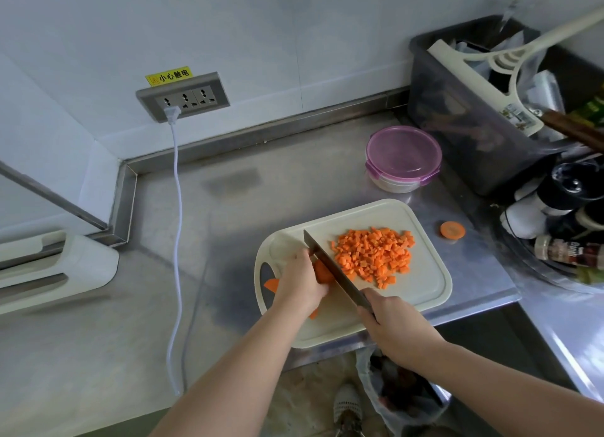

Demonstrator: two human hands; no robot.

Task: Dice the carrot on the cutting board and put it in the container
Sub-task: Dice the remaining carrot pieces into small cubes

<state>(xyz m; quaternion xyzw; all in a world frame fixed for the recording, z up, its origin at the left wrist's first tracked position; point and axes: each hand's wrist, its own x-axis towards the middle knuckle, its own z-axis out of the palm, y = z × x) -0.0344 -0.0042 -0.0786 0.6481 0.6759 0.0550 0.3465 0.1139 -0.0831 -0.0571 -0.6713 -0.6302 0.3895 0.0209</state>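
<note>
My left fingers (pixel 305 266) are curled over a stub of carrot (pixel 322 272), holding it down on the board (pixel 421 293). My right fingers (pixel 372 304) are wrapped tight round the handle of a knife (pixel 333 270). Its dark blade runs away from them on a slant, its flat side against the carrot and the left knuckles, its tip past the left fingers.

Just beyond the blade, on the side away from my left fingers, lies a heap of dice (pixel 374 257) – small orange cubes spread over the far half of the board. Two thin slices show beside my left hand: one (pixel 271 284) on its outer side by the board's handle hole, one (pixel 313 313) peeking out near the wrist.

The board sits at the near edge of a steel table (pixel 228 224). Past the dice, well beyond both sets of fingers, stands the container (pixel 403 159) – round, with a purple lid clipped on. A single carrot round (pixel 452 230) lies on the table off the board, out to the right of the dice.

Further right are a dark tub (pixel 457 136) of odds and ends and a cluster of bottles (pixel 568 250). Far to the left of my left fingers a white cord (pixel 178 208) drops from a wall socket (pixel 183 98) and trails across the table.
</note>
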